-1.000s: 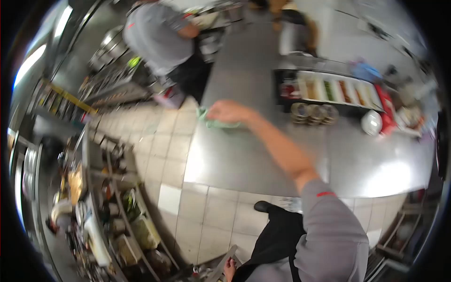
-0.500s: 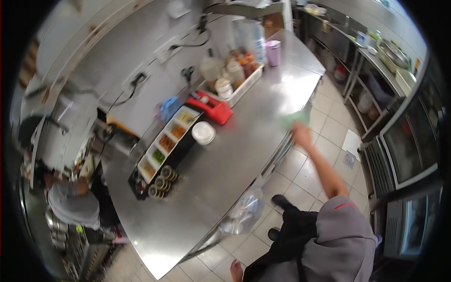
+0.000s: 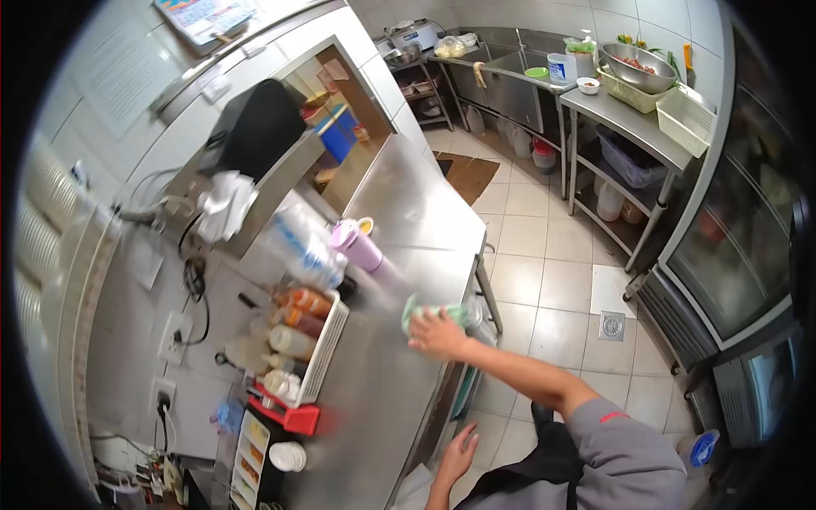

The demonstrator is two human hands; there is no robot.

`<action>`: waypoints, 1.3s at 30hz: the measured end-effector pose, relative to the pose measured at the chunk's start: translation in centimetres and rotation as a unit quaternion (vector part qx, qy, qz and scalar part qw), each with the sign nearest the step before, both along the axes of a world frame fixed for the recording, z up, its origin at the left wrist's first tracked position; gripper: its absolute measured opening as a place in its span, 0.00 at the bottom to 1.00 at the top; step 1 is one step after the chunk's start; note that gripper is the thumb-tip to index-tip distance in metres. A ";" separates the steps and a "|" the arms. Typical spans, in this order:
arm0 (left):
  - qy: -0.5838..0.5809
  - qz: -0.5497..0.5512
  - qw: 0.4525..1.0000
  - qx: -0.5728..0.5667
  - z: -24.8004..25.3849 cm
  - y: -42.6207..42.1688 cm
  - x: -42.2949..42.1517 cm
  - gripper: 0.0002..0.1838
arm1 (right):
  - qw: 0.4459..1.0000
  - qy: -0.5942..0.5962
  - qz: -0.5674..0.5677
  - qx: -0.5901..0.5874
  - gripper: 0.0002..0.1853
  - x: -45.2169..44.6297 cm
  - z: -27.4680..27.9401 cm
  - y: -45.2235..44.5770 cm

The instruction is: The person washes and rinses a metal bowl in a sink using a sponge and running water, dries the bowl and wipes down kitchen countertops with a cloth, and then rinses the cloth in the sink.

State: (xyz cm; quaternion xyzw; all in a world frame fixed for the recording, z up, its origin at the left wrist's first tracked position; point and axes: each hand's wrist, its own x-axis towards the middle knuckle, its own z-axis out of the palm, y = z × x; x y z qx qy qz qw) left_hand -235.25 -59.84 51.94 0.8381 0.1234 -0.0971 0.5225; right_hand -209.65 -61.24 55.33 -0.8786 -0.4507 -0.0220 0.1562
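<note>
A light green cloth (image 3: 455,314) is bunched on the steel counter (image 3: 365,374), near its right edge. My right hand (image 3: 438,334) presses down on it from above and holds it against the metal, arm stretched out. Part of the cloth shows beyond the fingers. Lower down, beside the counter's edge, my left hand (image 3: 459,455) is held with fingers apart and nothing in it. A purple tumbler (image 3: 357,245) stands on the counter up and left of the cloth.
Left on the counter are a white basket of bottles (image 3: 323,353), a red holder (image 3: 299,418), white lids (image 3: 287,456) and a topping tray (image 3: 249,463). A shelf table (image 3: 629,127) and sink (image 3: 514,81) stand beyond the tiled floor. A glass-door fridge (image 3: 731,221) is at right.
The view has swung toward the sink side and the counter's far end. My right hand has carried the cloth along the counter toward the tumbler. My left hand has risen further into view.
</note>
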 end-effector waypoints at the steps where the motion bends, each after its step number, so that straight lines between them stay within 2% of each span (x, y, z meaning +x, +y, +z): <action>1: -0.004 -0.016 1.000 -0.025 2.3 -1.2 3.5 0.20 | 0.999 0.016 0.013 0.030 0.26 1.4 -1.1 -0.1; 3: -0.033 -0.039 0.998 -0.037 4.6 -2.4 8.7 0.18 | 0.994 0.050 0.043 0.092 0.25 4.4 -2.6 0.3; 4: -0.049 -0.047 0.997 -0.047 5.1 -3.0 10.8 0.18 | 0.992 0.043 0.022 0.113 0.25 6.1 -2.5 0.6; 11: 0.001 -0.012 0.996 -0.092 6.9 -2.3 23.4 0.15 | 0.992 0.050 -0.033 0.113 0.27 22.0 -1.4 3.0; 16: -0.037 0.016 0.989 -0.144 6.9 -0.6 34.5 0.15 | 0.992 0.030 -0.031 0.122 0.26 34.6 -1.9 8.2; 19: -0.038 0.057 0.988 -0.136 8.4 0.7 41.2 0.15 | 0.995 0.048 0.010 0.084 0.26 40.6 -1.7 11.1; 26: -0.034 0.135 0.990 -0.021 8.9 2.7 51.3 0.16 | 0.995 0.065 0.069 0.021 0.26 52.2 -1.5 20.6; 29: -0.050 0.258 0.960 -0.099 9.3 2.0 54.3 0.17 | 0.995 0.057 0.075 -0.020 0.26 58.6 -1.4 23.7; 32: -0.020 0.356 0.928 -0.110 9.3 1.3 56.2 0.16 | 0.995 0.067 0.067 -0.025 0.26 64.8 -1.4 23.7; 34: -0.008 0.405 0.909 -0.099 9.7 0.7 57.4 0.15 | 0.999 0.027 0.036 -0.010 0.25 69.1 -2.7 24.0; 37: -0.024 0.476 0.875 -0.081 9.7 -1.3 58.7 0.15 | 0.998 0.013 0.026 0.055 0.19 74.0 -3.0 24.4; 39: -0.023 0.541 0.834 -0.108 9.4 -2.4 59.1 0.14 | 0.986 0.086 0.045 0.134 0.20 76.0 -4.4 26.0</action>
